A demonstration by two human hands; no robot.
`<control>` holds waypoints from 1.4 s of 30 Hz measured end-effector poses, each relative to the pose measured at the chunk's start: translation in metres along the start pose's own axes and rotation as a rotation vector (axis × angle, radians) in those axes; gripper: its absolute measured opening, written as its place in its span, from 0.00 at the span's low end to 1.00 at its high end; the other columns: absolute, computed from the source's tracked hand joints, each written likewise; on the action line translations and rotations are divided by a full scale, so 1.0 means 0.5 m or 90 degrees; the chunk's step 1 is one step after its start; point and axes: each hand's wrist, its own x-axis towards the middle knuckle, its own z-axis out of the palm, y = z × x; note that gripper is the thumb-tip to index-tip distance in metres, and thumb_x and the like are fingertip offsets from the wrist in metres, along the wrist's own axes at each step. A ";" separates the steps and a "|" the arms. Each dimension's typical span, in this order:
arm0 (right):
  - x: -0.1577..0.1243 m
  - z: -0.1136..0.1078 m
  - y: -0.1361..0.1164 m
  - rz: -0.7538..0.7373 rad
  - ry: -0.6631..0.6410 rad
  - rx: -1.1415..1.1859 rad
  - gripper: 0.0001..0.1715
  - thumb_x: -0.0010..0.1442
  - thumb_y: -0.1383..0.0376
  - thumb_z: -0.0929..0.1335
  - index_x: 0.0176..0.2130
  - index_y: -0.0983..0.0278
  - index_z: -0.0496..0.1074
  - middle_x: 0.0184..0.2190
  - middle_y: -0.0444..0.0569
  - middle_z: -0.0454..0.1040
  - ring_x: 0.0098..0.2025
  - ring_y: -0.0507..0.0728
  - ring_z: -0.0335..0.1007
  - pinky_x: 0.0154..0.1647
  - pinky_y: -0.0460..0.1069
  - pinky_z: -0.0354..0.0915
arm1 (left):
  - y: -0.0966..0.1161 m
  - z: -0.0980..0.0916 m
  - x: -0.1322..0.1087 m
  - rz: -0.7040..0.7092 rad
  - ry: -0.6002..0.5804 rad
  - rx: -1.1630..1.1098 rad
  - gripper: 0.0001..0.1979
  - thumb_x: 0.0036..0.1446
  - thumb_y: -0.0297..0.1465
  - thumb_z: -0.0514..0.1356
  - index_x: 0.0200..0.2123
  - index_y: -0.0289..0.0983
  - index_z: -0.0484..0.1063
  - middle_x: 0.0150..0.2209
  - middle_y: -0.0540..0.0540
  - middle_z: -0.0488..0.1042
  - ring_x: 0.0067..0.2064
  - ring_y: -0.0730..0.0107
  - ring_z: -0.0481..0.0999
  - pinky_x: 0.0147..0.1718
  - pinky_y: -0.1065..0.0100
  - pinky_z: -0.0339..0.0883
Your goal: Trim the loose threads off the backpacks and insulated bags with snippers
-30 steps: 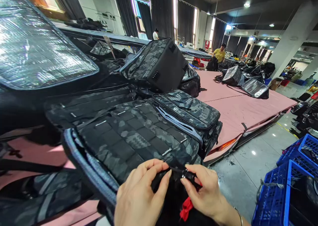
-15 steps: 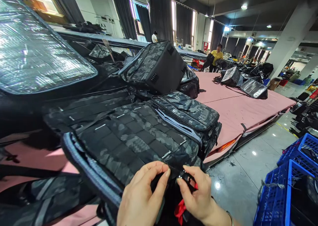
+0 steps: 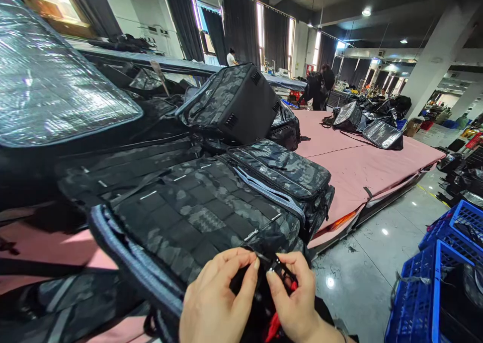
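Observation:
A black-and-grey camouflage backpack (image 3: 204,217) lies in front of me, covered in rows of webbing, its light-grey zipper edging facing left. At its near edge, my left hand (image 3: 222,292) pinches thumb and fingertips together on a thin black strip of the bag. Just to the right, my right hand (image 3: 292,292) is closed on a small black piece with shiny spots; its exact kind I cannot make out. A red strip (image 3: 273,327) hangs below that hand. Between the two hands only a narrow gap shows, and the left palm hides part of the bag's edge.
More camouflage bags (image 3: 234,101) are piled behind, beside a silver-lined flap (image 3: 64,81) at left. A pink-covered table (image 3: 339,152) runs back with other bags on it. Blue crates (image 3: 415,282) stand on the floor at right. A person (image 3: 320,89) handles a dark bag farther off.
Both hands stay closed at the bag's edge, with the right hand shifted slightly left. The distant person in yellow is now largely covered by a raised dark bag. The view has shifted slightly.

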 end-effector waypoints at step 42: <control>0.033 -0.034 -0.034 -0.032 -0.039 -0.097 0.12 0.60 0.67 0.66 0.45 0.62 0.67 0.33 0.46 0.74 0.31 0.51 0.73 0.28 0.41 0.69 | -0.004 0.008 -0.018 0.124 0.071 0.108 0.14 0.59 0.42 0.53 0.32 0.43 0.74 0.39 0.50 0.78 0.39 0.66 0.77 0.36 0.65 0.66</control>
